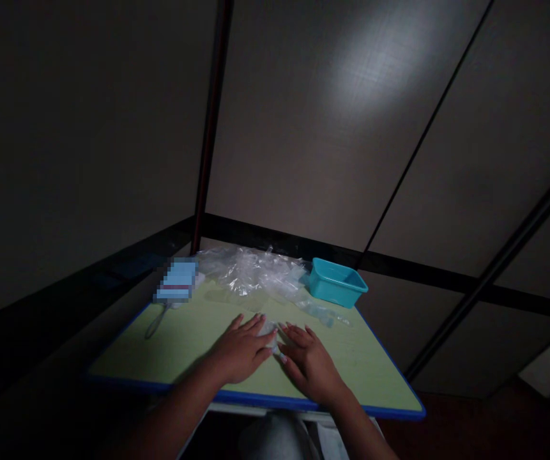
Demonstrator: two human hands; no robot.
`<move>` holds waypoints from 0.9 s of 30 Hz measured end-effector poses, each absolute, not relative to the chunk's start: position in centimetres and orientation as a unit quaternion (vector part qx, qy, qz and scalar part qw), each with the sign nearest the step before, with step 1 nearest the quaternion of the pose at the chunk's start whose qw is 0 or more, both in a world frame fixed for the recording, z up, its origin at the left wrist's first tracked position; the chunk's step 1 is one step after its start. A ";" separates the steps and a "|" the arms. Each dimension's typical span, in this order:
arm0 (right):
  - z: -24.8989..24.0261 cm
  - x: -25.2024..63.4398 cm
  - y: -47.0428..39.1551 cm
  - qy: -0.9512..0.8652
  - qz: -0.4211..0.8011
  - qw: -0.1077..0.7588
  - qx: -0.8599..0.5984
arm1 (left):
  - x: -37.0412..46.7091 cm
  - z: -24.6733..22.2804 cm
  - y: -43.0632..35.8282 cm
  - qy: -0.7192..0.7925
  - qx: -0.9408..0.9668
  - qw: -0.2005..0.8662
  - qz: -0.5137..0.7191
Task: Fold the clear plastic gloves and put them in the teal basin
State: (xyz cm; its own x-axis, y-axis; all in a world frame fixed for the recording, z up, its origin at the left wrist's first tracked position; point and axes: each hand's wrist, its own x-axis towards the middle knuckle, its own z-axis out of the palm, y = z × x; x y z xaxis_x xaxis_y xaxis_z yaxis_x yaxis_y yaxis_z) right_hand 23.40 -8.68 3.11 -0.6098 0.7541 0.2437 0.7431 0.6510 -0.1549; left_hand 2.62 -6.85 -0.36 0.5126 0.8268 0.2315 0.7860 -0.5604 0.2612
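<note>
A small, whitish, see-through piece that looks like plastic (269,333) lies on the yellow-green table (183,358) between my hands. My left hand (241,348) rests palm down with its fingers spread, partly over the left side of that piece. On the other side, my right hand (309,361) lies low over the table with fingers stretched out, its tips at the right edge of the piece. The hands cover part of it, so its exact kind is unclear.
Crumpled clear plastic bags (255,271) lie along the back. A turquoise basin (335,284) stands at the back right, with a flat clear bag (322,313) before it. At the left is a blurred-out blue item (177,281) with a looped strap (156,322). Dark panels rise behind.
</note>
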 end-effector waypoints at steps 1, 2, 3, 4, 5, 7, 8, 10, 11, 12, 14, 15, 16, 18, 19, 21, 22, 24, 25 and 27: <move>3.2 23.4 -8.5 -0.899 0.019 0.144 -0.414 | 2.6 -0.4 -6.8 0.465 0.867 0.063 0.167; 3.2 23.4 -8.4 -0.900 0.018 0.144 -0.411 | 2.6 -0.4 -6.8 0.464 0.867 0.064 0.167; 3.3 23.4 -8.2 -0.902 0.017 0.144 -0.407 | 2.6 -0.5 -6.7 0.464 0.867 0.065 0.168; 3.3 23.4 -8.0 -0.904 0.015 0.144 -0.401 | 2.6 -0.5 -6.7 0.464 0.867 0.067 0.168; 3.3 23.3 -7.9 -0.907 0.013 0.143 -0.396 | 2.6 -0.6 -6.6 0.465 0.866 0.069 0.169; 3.3 23.2 -7.6 -0.912 0.010 0.138 -0.386 | 2.6 -0.8 -6.5 0.469 0.864 0.074 0.171; 3.4 23.1 -7.5 -0.914 0.010 0.135 -0.382 | 2.6 -0.9 -6.4 0.471 0.862 0.076 0.172; 3.5 22.8 -7.3 -0.919 0.015 0.128 -0.371 | 2.6 -1.2 -6.3 0.474 0.860 0.078 0.176; 3.6 22.6 -7.2 -0.922 0.019 0.125 -0.365 | 2.6 -1.3 -6.3 0.475 0.858 0.077 0.178; 3.7 22.5 -7.2 -0.925 0.024 0.122 -0.359 | 2.6 -1.4 -6.2 0.478 0.857 0.075 0.180; 3.8 22.1 -7.1 -0.928 0.033 0.121 -0.351 | 2.6 -1.3 -6.2 0.483 0.853 0.075 0.183; 3.8 22.0 -7.2 -0.929 0.037 0.123 -0.348 | 2.7 -1.2 -6.2 0.486 0.851 0.077 0.182; 3.8 21.9 -7.2 -0.929 0.039 0.127 -0.347 | 2.7 -1.1 -6.2 0.489 0.850 0.080 0.181; 3.7 21.8 -7.2 -0.928 0.041 0.137 -0.344 | 2.8 -0.7 -6.3 0.496 0.846 0.089 0.175; 3.7 21.8 -7.2 -0.928 0.041 0.140 -0.342 | 2.8 -0.5 -6.3 0.501 0.843 0.091 0.174; 3.5 21.9 -7.1 -0.928 0.040 0.145 -0.340 | 3.0 -0.1 -6.3 0.510 0.837 0.091 0.176; 3.5 21.9 -7.0 -0.928 0.040 0.146 -0.339 | 3.1 0.0 -6.2 0.513 0.834 0.089 0.181; 3.4 21.9 -6.7 -0.929 0.045 0.151 -0.336 | 3.4 0.3 -6.1 0.514 0.831 0.088 0.196; 3.4 22.0 -6.5 -0.928 0.049 0.156 -0.334 | 3.6 0.4 -6.0 0.512 0.827 0.099 0.210; 3.4 22.1 -5.9 -0.928 0.066 0.168 -0.325 | 4.0 0.7 -5.7 0.505 0.815 0.142 0.245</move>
State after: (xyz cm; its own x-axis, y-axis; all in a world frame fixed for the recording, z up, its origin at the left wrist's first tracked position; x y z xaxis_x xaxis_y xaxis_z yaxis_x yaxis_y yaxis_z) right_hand 22.14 -5.90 3.38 -0.7321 0.6254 0.2700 0.5813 0.7802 -0.2310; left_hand 4.05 -5.74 0.67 0.3695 0.8934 0.2556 0.7539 -0.4490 0.4796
